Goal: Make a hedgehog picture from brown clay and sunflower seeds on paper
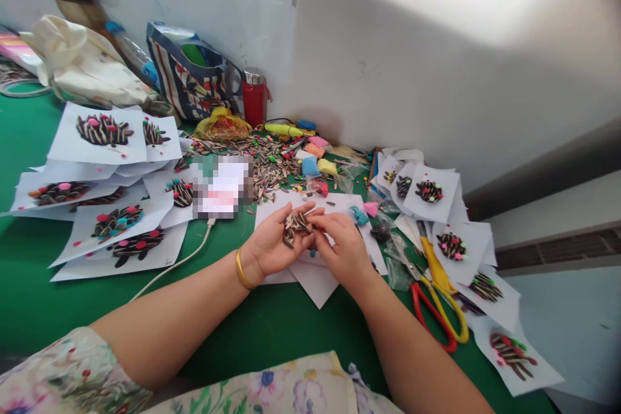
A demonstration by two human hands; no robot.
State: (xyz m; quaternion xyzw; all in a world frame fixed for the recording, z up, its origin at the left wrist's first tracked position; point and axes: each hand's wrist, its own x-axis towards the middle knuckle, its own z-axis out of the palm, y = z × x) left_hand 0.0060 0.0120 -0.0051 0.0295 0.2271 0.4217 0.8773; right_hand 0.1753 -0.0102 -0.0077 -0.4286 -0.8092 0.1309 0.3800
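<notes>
Tilting the open, cupped left hand [272, 244] could spill the striped seeds [297, 225] it holds above the white paper [317, 286]; the right hand [343, 249] bends its fingertips against them, whether gripping one I cannot tell.

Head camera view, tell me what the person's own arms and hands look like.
The left hand, with a plain gold-coloured bangle at its wrist, and the right hand are both ungloved. The left sleeve is pale, with a floral print in pink, purple and green; no right sleeve shows.
</notes>
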